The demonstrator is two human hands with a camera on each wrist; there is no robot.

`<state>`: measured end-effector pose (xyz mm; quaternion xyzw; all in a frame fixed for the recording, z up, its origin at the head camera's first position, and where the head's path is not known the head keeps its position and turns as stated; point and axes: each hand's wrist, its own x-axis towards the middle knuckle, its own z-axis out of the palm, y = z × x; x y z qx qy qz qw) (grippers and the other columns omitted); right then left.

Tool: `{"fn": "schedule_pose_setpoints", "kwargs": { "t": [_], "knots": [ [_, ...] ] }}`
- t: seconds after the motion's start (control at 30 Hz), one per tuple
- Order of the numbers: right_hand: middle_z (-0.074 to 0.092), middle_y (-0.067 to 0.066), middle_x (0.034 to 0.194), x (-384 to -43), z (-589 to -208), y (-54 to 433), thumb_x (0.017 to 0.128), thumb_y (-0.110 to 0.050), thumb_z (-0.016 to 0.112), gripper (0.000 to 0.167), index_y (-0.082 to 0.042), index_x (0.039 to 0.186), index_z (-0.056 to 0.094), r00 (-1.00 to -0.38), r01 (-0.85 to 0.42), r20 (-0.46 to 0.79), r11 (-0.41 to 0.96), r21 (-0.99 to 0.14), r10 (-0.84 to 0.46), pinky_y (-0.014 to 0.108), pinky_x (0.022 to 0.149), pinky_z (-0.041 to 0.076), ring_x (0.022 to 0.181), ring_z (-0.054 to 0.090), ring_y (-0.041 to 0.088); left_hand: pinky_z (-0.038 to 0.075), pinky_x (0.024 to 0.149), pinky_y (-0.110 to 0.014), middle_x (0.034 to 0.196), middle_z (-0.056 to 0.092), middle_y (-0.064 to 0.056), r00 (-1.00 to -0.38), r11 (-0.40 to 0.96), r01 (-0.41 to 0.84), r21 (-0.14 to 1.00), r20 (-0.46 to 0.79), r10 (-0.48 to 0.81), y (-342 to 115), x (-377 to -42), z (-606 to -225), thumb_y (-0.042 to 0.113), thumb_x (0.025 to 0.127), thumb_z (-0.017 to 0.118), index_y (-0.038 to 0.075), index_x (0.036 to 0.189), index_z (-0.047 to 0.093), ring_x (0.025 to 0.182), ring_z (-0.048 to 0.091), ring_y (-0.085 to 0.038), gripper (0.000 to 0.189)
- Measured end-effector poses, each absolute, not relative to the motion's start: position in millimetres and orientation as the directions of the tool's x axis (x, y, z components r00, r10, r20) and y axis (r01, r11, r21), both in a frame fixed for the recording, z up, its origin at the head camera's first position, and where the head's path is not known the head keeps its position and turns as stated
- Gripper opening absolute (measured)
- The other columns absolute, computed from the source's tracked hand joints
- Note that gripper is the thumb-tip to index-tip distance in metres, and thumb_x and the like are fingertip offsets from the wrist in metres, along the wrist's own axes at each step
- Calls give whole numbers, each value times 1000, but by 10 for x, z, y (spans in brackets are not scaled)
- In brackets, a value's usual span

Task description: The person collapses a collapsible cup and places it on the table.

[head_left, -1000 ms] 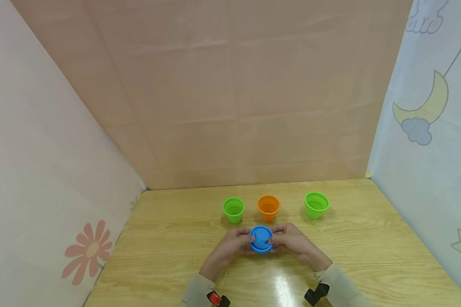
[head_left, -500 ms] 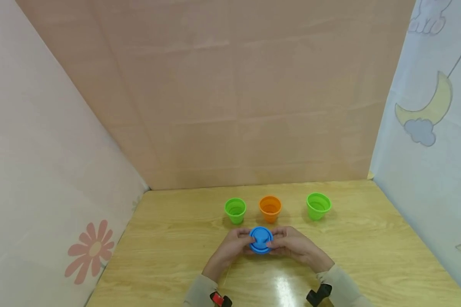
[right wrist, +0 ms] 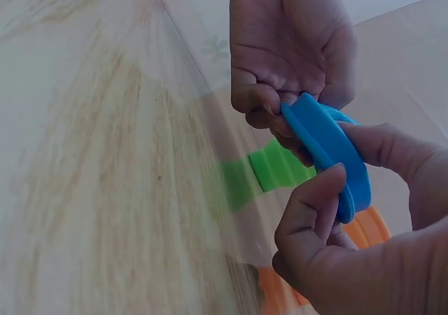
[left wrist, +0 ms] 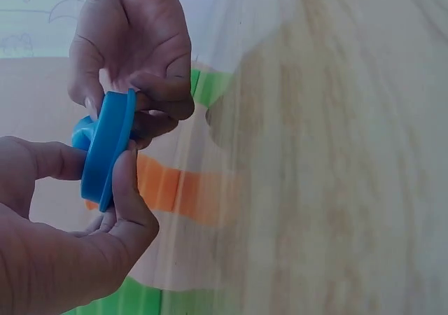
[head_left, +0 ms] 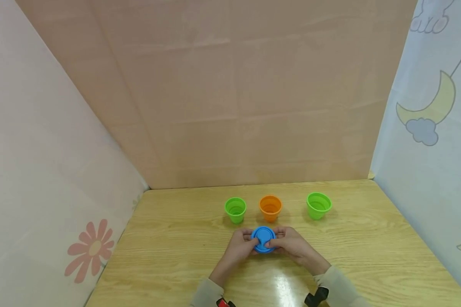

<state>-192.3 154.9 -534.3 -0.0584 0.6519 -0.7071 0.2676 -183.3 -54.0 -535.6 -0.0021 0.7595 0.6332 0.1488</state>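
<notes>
A blue collapsible cup (head_left: 264, 233), folded nearly flat, is held above the table between both hands. My left hand (head_left: 240, 244) grips its left side, thumb on the face toward me and fingers behind. On the opposite side my right hand (head_left: 295, 246) pinches it in the same way, its thumb tip near the middle. The wrist views show the folded cup (left wrist: 108, 154) edge-on, with a flanged rim and a small bulge in the middle of the thumb side. Behind the hands stand a green cup (head_left: 235, 209), an orange cup (head_left: 270, 209) and another green cup (head_left: 318, 206).
All three standing cups are upright and unfolded, in a row toward the back of the wooden table (head_left: 169, 243). A tan backdrop (head_left: 230, 106) rises behind, with pale printed panels at left and right.
The blue cup has shifted slightly right, and the thumbs have come closer together on its face. Both hands keep their grip. The standing cups stay put; the head view has shifted a little.
</notes>
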Motion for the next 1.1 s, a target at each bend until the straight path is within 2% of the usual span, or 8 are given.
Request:
{"fn": "schedule_pose_setpoints", "kwargs": {
  "t": [0.13, 0.27, 0.33, 0.43, 0.57, 0.83, 1.1],
  "knots": [
    [71, 2, 101, -1932, -5344, 1570, 89, -4, 75, 39, 10, 122, 58, -865, 296, -277, 21, -955, -418, 23, 74, 60, 86, 67, 11, 68, 73, -30, 106, 72, -13, -951, 195, -189, 962, -229, 206, -533, -1829, -5346, 9, 99, 69, -9, 128, 64, 83, 71, -13, 35],
    [72, 1, 98, -1943, -5335, 1611, 90, -4, 73, 45, 11, 128, 55, -872, 296, -280, 22, -955, -401, 23, 70, 58, 83, 65, 11, 68, 80, -32, 112, 73, -14, -931, 131, -215, 968, -244, 273, -564, -1837, -5324, 11, 101, 68, -8, 132, 61, 91, 74, -15, 36],
    [72, 0, 98, -1946, -5328, 1631, 91, -4, 73, 48, 12, 132, 52, -872, 295, -277, 17, -955, -403, 24, 71, 59, 83, 65, 11, 68, 83, -32, 114, 73, -15, -918, 90, -235, 968, -251, 307, -589, -1847, -5306, 12, 101, 69, -7, 134, 60, 95, 75, -17, 39],
    [74, 2, 102, -1953, -5319, 1651, 92, -4, 71, 51, 13, 135, 49, -868, 293, -267, 2, -956, -419, 28, 79, 63, 86, 68, 13, 68, 84, -32, 117, 74, -15, -904, 63, -244, 968, -250, 347, -624, -1862, -5294, 14, 99, 73, -7, 137, 58, 96, 75, -18, 46],
    [73, 5, 108, -1966, -5314, 1656, 93, -3, 70, 51, 14, 135, 46, -857, 296, -254, -24, -955, -448, 36, 88, 66, 91, 70, 15, 68, 81, -32, 114, 75, -15, -901, 46, -253, 966, -253, 352, -645, -1884, -5316, 15, 93, 81, -7, 134, 60, 93, 76, -18, 50],
    [73, 6, 108, -1970, -5318, 1638, 92, 1, 69, 46, 14, 130, 48, -856, 290, -241, -40, -956, -458, 35, 85, 67, 92, 72, 16, 68, 80, -31, 110, 76, -14, -903, 19, -264, 964, -254, 346, -638, -1909, -5356, 12, 91, 83, -5, 129, 65, 91, 76, -17, 46],
    [69, 4, 105, -1948, -5286, 1620, 91, 1, 68, 54, 17, 137, 45, -859, 273, -227, -35, -961, -458, 35, 87, 67, 92, 71, 15, 69, 80, -33, 113, 72, -17, -931, -9, -228, 974, -215, 294, -616, -1877, -5350, 5, 89, 83, -6, 132, 65, 88, 77, -17, 48]
  ]
}}
